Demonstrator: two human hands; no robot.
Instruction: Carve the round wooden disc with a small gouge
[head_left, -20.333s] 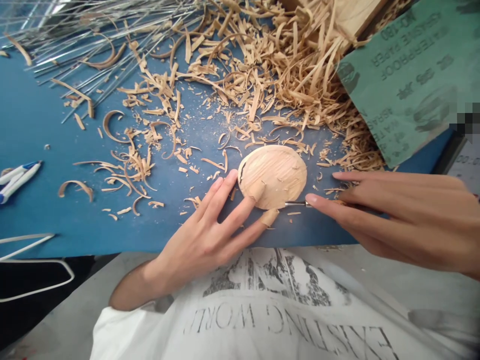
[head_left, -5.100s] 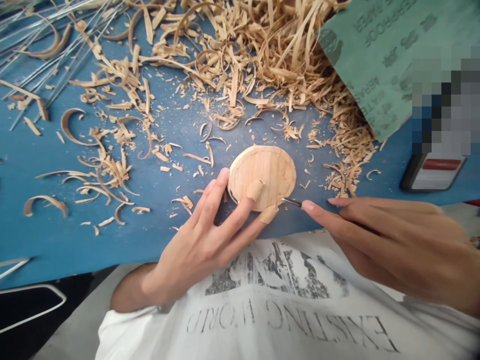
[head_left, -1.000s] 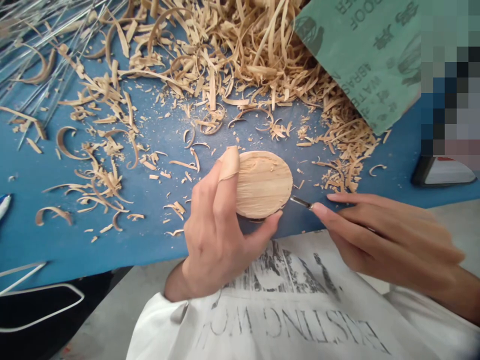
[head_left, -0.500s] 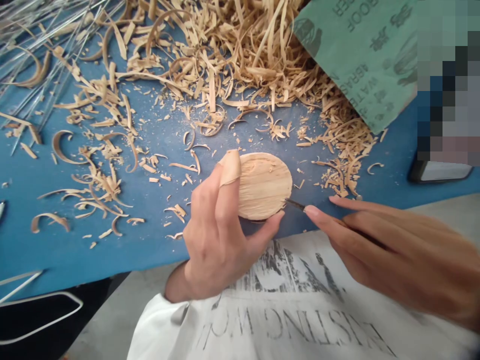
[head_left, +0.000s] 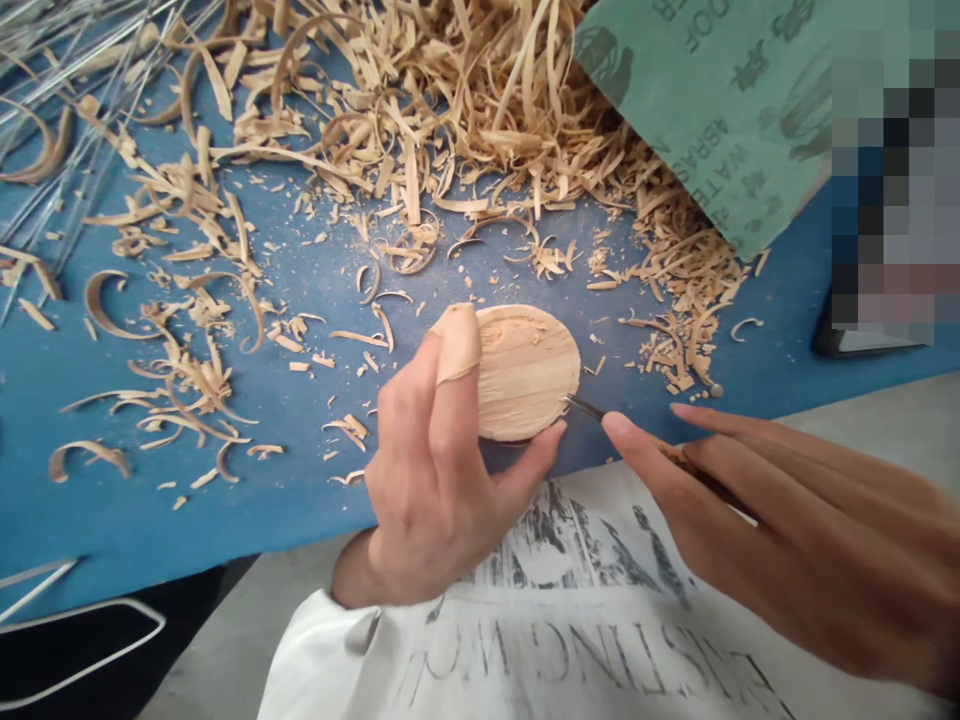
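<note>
An oval piece of pale wood [head_left: 526, 372] with a rough, ridged face is held over the blue table. My left hand [head_left: 439, 450] grips it, fingers along its left edge and thumb below its lower right rim; one finger wears a tan bandage [head_left: 458, 342]. A thin carving knife [head_left: 587, 408] is in my right hand [head_left: 780, 520], the index finger stretched along it. Its tip touches the lower right edge of the wood. My palm hides most of the handle.
Curled wood shavings [head_left: 495, 100] heap at the back and scatter left across the blue table [head_left: 315, 510]. A green sandpaper sheet [head_left: 712, 110] lies at the upper right, a dark-edged device [head_left: 862, 340] beyond it. Clear thin rods [head_left: 82, 100] lie at the upper left.
The view has shifted slightly. My right hand has tilted a little, its other fingers lifting away from the index finger, with the knife tip still at the wood's lower right edge. My left hand keeps its grip.
</note>
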